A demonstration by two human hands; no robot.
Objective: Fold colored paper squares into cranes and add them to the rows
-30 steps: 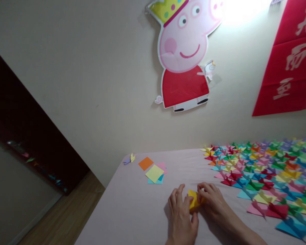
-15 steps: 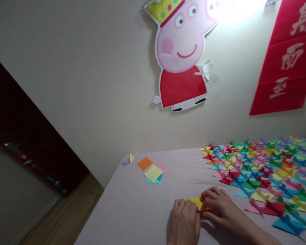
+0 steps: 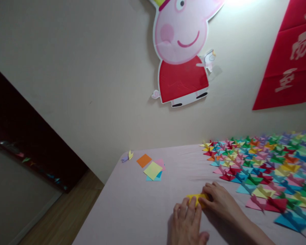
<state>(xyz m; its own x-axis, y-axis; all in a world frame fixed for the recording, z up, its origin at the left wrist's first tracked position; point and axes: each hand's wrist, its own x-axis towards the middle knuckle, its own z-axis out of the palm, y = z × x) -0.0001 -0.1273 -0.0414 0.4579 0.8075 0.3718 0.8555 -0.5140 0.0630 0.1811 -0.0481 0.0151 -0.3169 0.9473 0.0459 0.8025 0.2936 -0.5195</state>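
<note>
A piece of yellow origami paper [image 3: 198, 197], folded into a small strip-like shape, lies on the pink-covered table [image 3: 132, 211] between my hands. My left hand [image 3: 187, 221] rests on its left part with fingers stretched out and slightly apart, thumb away to the side. At the right end of the paper, my right hand [image 3: 218, 199] has its thumb and fingertips closed on the edge. The fingers cover much of the paper, so its exact folds cannot be made out.
Many folded paper cranes [image 3: 265, 177] in several colours stand in rows to the right. Loose square sheets, an orange one [image 3: 144, 160] and a pale yellow one [image 3: 153, 170] among them, lie further back. Two small cranes [image 3: 129, 156] sit at the table's far left corner.
My left fingers have straightened from a curled grip and now lie flat across the yellow paper. My right hand keeps its hold at the right end. The camera view has tilted slightly down.
</note>
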